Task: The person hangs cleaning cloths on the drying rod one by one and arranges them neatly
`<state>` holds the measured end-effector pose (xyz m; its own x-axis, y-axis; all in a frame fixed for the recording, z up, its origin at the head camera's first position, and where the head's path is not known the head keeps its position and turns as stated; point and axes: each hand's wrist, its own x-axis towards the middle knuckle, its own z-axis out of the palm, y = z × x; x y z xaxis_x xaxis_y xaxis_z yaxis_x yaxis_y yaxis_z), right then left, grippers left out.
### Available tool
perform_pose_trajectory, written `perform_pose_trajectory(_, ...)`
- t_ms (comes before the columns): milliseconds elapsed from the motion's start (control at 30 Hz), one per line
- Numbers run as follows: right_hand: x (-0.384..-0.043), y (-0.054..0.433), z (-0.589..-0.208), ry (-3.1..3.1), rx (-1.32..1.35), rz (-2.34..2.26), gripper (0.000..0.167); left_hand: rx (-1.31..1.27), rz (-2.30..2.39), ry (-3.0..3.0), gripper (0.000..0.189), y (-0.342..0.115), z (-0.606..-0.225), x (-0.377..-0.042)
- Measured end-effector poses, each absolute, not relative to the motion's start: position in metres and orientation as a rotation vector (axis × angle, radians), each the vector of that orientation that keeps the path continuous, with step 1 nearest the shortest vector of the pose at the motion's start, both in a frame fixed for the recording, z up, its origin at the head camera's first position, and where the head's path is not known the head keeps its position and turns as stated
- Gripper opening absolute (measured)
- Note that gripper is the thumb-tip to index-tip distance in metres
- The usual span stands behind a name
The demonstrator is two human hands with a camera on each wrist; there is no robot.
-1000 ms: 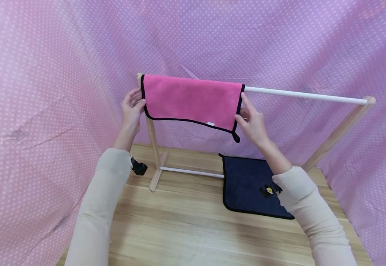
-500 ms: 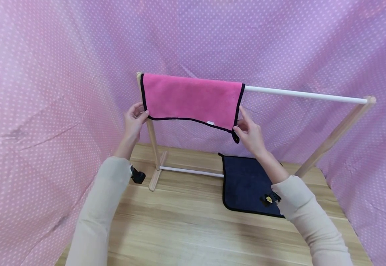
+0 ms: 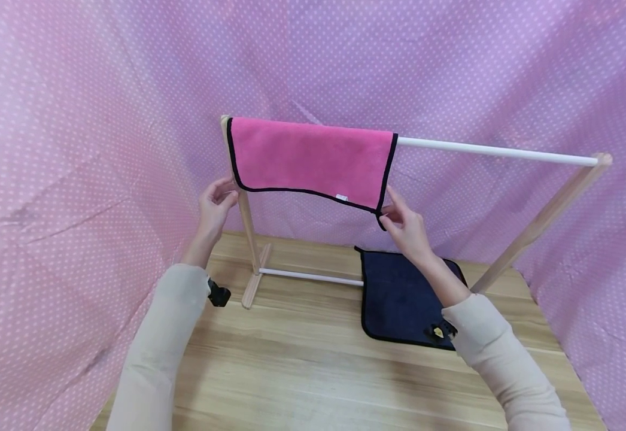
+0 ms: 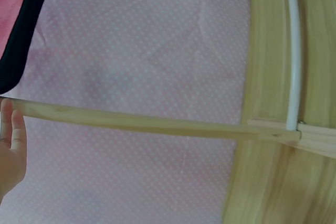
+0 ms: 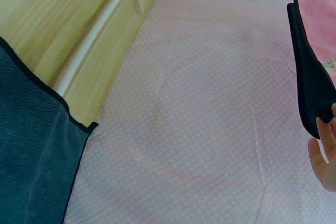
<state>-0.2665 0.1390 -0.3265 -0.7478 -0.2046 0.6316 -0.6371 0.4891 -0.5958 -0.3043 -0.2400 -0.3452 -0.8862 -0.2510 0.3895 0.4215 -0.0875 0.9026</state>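
Observation:
A pink towel (image 3: 313, 157) with black trim, a small white label and a corner loop hangs folded over the white top bar (image 3: 496, 149) of a wooden rack, at its left end. My left hand (image 3: 216, 203) is beside the rack's left post (image 3: 246, 218), just below the towel's lower left corner, its fingers off the fabric. In the left wrist view its fingertips reach up by the post. My right hand (image 3: 407, 227) pinches the towel's lower right corner at the loop, the thumb over the loop. The right wrist view shows the towel's darker back layer (image 5: 307, 77) behind the front one.
A dark navy towel (image 3: 399, 293) with black trim lies on the wooden table (image 3: 291, 359), right of centre, partly over the rack's lower bar (image 3: 313, 277). The right post (image 3: 544, 227) leans behind my right forearm. Pink dotted cloth (image 3: 453, 72) surrounds the table.
Both hands have slid down the pink towel's side edges to its lower corners. My left hand has let go of the edge; the towel stays on the bar.

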Motion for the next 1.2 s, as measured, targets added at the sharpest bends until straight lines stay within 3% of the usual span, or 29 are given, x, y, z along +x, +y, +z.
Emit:
perform_pose_trajectory(433, -0.245, 0.137, -0.328, -2.292, 0.671, 1.153, 0.052, -0.165, -1.828, -1.961, 0.043, -0.241, -0.370, -0.289)
perform_pose_trajectory(733, -0.246, 0.144, -0.345, -2.260, 0.724, 1.204, 0.051, -0.405, -1.537, -2.235, 0.076, -0.233, -0.379, -0.274)
perform_pose_trajectory(1000, -0.238, 0.148, -0.358, -2.250, 0.724, 1.242, 0.049, -0.495, -1.437, -2.368, 0.099, -0.238, -0.407, -0.294)
perform_pose_trajectory(1200, -0.229, 0.150, -0.369, -2.227, 0.792, 1.249, 0.050, -0.514, -1.290, -2.316, 0.103, -0.241, -0.429, -0.309)
